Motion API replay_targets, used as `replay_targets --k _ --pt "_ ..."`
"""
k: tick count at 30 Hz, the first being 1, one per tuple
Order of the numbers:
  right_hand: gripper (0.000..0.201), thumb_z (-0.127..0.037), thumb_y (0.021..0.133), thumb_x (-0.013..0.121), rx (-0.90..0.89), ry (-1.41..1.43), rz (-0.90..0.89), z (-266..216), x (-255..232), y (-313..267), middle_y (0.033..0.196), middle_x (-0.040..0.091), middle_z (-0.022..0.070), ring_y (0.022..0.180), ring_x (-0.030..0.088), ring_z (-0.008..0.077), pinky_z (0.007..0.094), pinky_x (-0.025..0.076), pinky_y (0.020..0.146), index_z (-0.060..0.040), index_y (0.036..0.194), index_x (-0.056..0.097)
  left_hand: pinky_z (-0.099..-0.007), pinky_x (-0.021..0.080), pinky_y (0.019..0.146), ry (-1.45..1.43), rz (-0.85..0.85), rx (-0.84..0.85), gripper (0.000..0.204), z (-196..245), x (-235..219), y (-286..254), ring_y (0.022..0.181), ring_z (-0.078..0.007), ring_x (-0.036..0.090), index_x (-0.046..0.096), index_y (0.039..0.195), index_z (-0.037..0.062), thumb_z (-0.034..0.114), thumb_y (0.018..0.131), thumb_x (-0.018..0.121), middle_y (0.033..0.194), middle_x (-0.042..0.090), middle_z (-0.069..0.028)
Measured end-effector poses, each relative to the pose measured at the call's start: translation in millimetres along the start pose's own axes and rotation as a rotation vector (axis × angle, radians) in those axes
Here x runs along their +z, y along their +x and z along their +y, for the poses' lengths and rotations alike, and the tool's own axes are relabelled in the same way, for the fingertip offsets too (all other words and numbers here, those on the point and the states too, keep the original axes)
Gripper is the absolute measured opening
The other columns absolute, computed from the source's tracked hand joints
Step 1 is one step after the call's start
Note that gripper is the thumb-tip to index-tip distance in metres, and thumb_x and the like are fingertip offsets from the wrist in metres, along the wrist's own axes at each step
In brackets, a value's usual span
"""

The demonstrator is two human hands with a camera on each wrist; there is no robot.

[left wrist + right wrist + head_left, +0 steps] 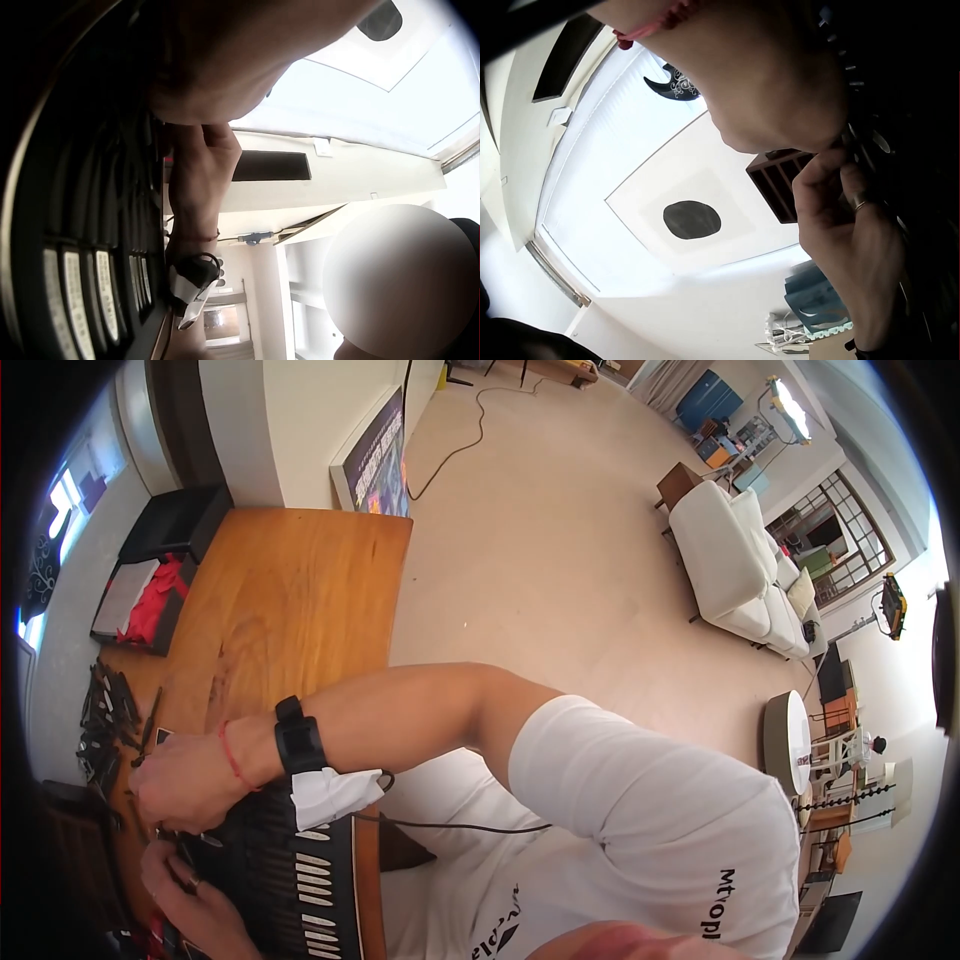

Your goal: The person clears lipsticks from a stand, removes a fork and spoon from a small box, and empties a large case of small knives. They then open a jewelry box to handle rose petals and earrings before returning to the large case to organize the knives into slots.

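My right hand [185, 785], with a red string at its wrist, bends its fingers down over a black case [265, 860] on the wooden table. Close beside it, my left hand [195, 900], wearing a ring, has bent fingers at the same part of the case. In the right wrist view the left thumb and fingers [829, 180] come together right at the right hand. I cannot tell what either hand holds, since the fingertips are hidden or dark. Rows of slim black pieces with white oblong ends [75, 300] lie side by side in the case.
A pile of slim black pieces [105, 720] lies on the wooden table [290, 580] past the right hand. Beyond it stand a black box with red lining [155, 600] and a dark box [175, 520]. A black cable [450, 825] runs from the right wrist.
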State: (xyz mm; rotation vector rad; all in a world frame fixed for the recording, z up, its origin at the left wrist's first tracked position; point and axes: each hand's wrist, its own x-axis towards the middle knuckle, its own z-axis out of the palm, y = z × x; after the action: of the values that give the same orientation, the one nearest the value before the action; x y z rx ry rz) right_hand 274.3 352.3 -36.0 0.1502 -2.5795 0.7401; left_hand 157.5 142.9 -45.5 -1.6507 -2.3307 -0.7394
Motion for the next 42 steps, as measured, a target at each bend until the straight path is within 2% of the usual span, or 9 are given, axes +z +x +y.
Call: replay_targets --k 2,8,15,18,23,26,32,35,42 --pt "0.018 -0.020 0.090 0.072 -0.005 0.015 0.051 -1.0 0.7 1.2 0.096 0.074 0.0194 0.096 0.075 0.0422 0.0558 0.058 0.078 -0.0040 0.095 0.079 -0.0417 0.049 0.105 -0.139 -0.062 -0.220 0.033 -6.8 -1.0 -0.4 0.116 -0.0322 0.066 0.060 0.134 -0.0021 -0.011 0.105 0.048 0.126 0.066 -0.0187" --pt "0.018 -0.016 0.092 0.071 -0.098 0.422 0.373 -6.7 -4.5 3.8 0.094 0.077 0.0187 0.093 0.076 0.0390 0.0508 0.059 0.081 -0.0004 0.097 0.078 -0.0403 0.051 0.108 -0.210 0.180 -0.124 0.027 3.4 -8.1 1.6 0.123 -0.0284 0.067 0.059 0.140 -0.0033 0.008 0.117 0.053 0.134 0.067 -0.0184" --pt "0.015 -0.010 0.092 0.068 -0.051 0.554 0.425 -5.5 -4.5 6.2 0.091 0.078 0.0186 0.088 0.077 0.0364 0.0443 0.060 0.079 0.0010 0.097 0.078 -0.0397 0.053 0.111 -0.323 0.177 -0.124 0.035 23.2 -4.9 8.3 0.130 -0.0281 0.067 0.058 0.146 -0.0033 0.018 0.119 0.054 0.141 0.066 -0.0202" --pt "0.015 -0.010 0.092 0.069 -0.026 0.595 0.442 -3.2 -3.0 7.8 0.088 0.078 0.0167 0.087 0.078 0.0320 0.0422 0.059 0.077 0.0009 0.096 0.078 -0.0394 0.056 0.104 -0.305 0.199 -0.151 0.034 31.0 -8.6 9.0 0.118 -0.0291 0.071 0.059 0.143 -0.0072 0.016 0.118 0.056 0.131 0.068 -0.0231" --pt "0.015 -0.008 0.095 0.068 0.125 0.805 0.436 -4.3 -11.9 8.7 0.076 0.078 0.0122 0.072 0.079 0.0182 0.0322 0.059 0.065 0.0044 0.093 0.076 -0.0323 0.047 0.077 -0.268 0.077 -0.186 0.033 29.8 -14.6 6.2 0.086 -0.0165 0.056 0.067 0.121 -0.0033 0.028 0.119 0.056 0.089 0.059 -0.0067" --pt "0.014 -0.004 0.094 0.067 0.136 0.892 0.491 2.6 -8.7 13.7 0.075 0.078 0.0126 0.067 0.077 0.0157 0.0316 0.060 0.062 0.0072 0.091 0.075 -0.0286 0.044 0.078 -0.257 0.075 -0.227 0.031 33.4 -16.2 7.0 0.081 -0.0123 0.052 0.066 0.114 -0.0027 0.026 0.119 0.056 0.088 0.058 -0.0036" --pt "0.012 -0.006 0.092 0.072 0.269 0.979 0.349 1.2 -22.3 8.9 0.076 0.080 0.0090 0.068 0.076 0.0122 0.0287 0.058 0.063 0.0047 0.094 0.076 -0.0281 0.042 0.077 -0.335 0.143 -0.197 0.035 29.9 -10.4 7.4 0.078 -0.0117 0.049 0.064 0.110 -0.0026 0.029 0.120 0.054 0.082 0.051 -0.0021" --pt "0.014 -0.008 0.090 0.076 0.138 0.902 0.275 4.1 -20.8 8.4 0.078 0.080 0.0105 0.066 0.075 0.0127 0.0280 0.058 0.062 0.0054 0.095 0.078 -0.0302 0.043 0.078 -0.383 0.128 -0.256 0.041 29.2 -11.6 5.7 0.078 -0.0146 0.052 0.063 0.109 -0.0017 0.034 0.121 0.048 0.081 0.052 -0.0041" --pt "0.015 -0.009 0.093 0.077 0.144 0.980 0.218 -5.5 -26.2 2.4 0.079 0.081 0.0103 0.069 0.077 0.0127 0.0269 0.059 0.064 0.0050 0.095 0.079 -0.0299 0.044 0.078 -0.413 0.100 -0.268 0.039 24.1 -13.0 5.4 0.079 -0.0145 0.054 0.062 0.110 -0.0009 0.033 0.121 0.047 0.082 0.054 -0.0047"
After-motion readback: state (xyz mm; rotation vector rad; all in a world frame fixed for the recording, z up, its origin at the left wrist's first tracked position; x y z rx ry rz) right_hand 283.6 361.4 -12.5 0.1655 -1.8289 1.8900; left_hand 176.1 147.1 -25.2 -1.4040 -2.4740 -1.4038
